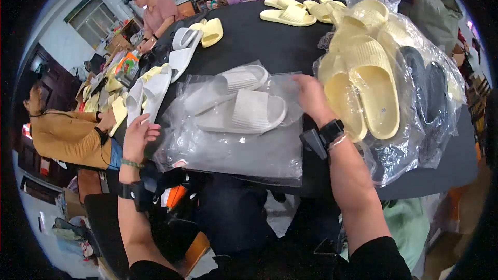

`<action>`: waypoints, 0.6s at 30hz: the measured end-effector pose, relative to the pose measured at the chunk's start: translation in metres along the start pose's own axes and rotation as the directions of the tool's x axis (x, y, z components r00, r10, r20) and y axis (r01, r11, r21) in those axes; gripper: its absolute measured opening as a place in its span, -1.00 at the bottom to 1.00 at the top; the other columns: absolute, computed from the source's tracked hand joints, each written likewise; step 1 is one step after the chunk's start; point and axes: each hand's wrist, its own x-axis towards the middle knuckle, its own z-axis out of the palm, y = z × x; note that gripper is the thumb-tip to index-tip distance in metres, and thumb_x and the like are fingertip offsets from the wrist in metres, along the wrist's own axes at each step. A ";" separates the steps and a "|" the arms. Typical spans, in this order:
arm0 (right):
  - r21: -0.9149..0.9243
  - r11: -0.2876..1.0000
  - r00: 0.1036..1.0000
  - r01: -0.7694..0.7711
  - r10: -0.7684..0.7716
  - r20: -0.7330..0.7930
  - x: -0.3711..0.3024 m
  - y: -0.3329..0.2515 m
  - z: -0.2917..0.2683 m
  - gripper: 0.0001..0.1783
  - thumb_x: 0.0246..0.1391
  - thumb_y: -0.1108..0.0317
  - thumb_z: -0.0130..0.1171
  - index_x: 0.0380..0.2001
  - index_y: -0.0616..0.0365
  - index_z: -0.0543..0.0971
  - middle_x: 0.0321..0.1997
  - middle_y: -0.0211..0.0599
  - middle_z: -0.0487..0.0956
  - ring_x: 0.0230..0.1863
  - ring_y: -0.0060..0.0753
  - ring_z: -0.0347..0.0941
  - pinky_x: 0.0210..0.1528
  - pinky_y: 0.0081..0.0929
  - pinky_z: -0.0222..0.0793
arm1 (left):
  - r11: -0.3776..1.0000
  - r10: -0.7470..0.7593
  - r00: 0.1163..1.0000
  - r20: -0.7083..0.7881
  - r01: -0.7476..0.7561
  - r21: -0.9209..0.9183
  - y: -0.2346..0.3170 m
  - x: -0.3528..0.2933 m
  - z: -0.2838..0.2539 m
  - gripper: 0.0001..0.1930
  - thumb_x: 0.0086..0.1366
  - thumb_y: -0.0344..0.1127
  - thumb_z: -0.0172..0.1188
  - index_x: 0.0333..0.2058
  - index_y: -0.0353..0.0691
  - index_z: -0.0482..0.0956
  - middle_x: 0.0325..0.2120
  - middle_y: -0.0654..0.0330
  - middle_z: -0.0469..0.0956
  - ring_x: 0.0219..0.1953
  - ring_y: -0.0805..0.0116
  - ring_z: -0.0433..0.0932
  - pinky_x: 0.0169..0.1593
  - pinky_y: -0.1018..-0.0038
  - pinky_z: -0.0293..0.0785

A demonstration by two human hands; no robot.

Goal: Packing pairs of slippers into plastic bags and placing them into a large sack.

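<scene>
In front of me a clear plastic bag (249,158) lies flat on the black table, with a pair of light grey slide slippers (251,111) inside it. At the bag's right edge, my right hand (313,97) has its fingers closed on the plastic. My left hand (140,137) is off the bag's left side, fingers apart and holding nothing. It is just below another pair of pale grey slippers (155,93) at the table's left edge. Both wrists wear dark devices.
To the right sits a pile of bagged yellow slippers (376,88) and dark slippers (425,85). More yellow slippers (290,15) lie at the far edge. A white-grey slipper pair (182,54) is at far left. One person (75,137) works at left, another (158,13) beyond.
</scene>
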 end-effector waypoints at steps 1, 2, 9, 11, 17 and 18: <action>0.192 0.969 0.981 -0.157 0.176 -0.087 0.001 -0.024 -0.009 -0.72 0.09 0.36 0.11 -0.12 0.18 0.55 -0.11 0.00 0.58 0.03 0.12 0.44 0.03 -0.17 0.36 | 0.983 -0.119 0.988 0.095 0.131 -0.125 0.005 -0.003 -0.001 -0.43 0.39 0.01 -0.05 0.16 -0.35 0.22 -0.33 -0.16 0.60 -0.44 0.25 0.60 -0.34 0.48 0.53; 0.379 0.878 0.920 -0.293 0.367 -0.138 0.001 -0.037 -0.015 -0.75 0.11 0.33 0.11 -0.18 0.22 0.57 -0.25 -0.01 0.62 -0.11 0.12 0.52 -0.06 -0.19 0.41 | 0.981 -0.127 0.988 0.087 0.138 -0.134 0.011 -0.007 0.008 -0.43 0.39 0.01 -0.05 0.16 -0.35 0.22 -0.33 -0.16 0.60 -0.44 0.25 0.60 -0.34 0.48 0.53; 0.172 0.913 0.926 -0.370 0.346 0.155 -0.005 -0.040 -0.023 -0.42 0.05 0.10 0.23 0.03 0.29 0.43 -0.35 0.09 0.61 -0.30 -0.01 0.59 -0.24 -0.28 0.48 | 0.904 -0.393 0.873 0.287 0.425 -0.053 0.016 0.000 0.049 -0.11 0.20 0.34 0.07 0.24 -0.21 0.02 -0.21 -0.10 0.51 -0.43 0.12 0.59 -0.36 0.38 0.48; 0.202 0.916 0.931 -0.347 0.310 0.193 -0.006 -0.038 -0.026 -0.41 0.04 0.12 0.24 0.04 0.30 0.41 -0.36 0.06 0.61 -0.32 -0.06 0.59 -0.25 -0.28 0.48 | 0.914 -0.401 0.886 0.234 0.405 0.032 0.009 0.004 0.061 -0.12 0.20 0.33 0.09 0.25 -0.17 0.01 -0.24 -0.02 0.50 -0.43 0.18 0.56 -0.36 0.38 0.47; 0.378 0.863 0.932 -0.336 0.246 0.267 -0.011 -0.028 -0.030 -0.35 -0.03 0.32 0.28 0.12 0.30 0.31 -0.46 -0.10 0.59 -0.43 -0.23 0.56 -0.36 -0.33 0.47 | 0.867 -0.498 0.817 0.292 0.479 0.136 -0.015 0.034 0.069 -0.37 0.21 0.24 0.15 0.04 -0.11 0.32 -0.39 0.21 0.46 -0.42 0.40 0.46 -0.36 0.38 0.44; 0.389 0.853 0.921 -0.348 0.234 0.310 -0.010 -0.030 -0.034 -0.34 -0.03 0.36 0.27 0.15 0.27 0.28 -0.47 -0.11 0.58 -0.45 -0.24 0.56 -0.38 -0.34 0.46 | 0.871 -0.489 0.824 0.286 0.481 0.101 -0.025 0.042 0.069 -0.46 0.23 0.19 0.15 -0.05 -0.12 0.38 -0.41 0.23 0.46 -0.42 0.42 0.47 -0.37 0.41 0.43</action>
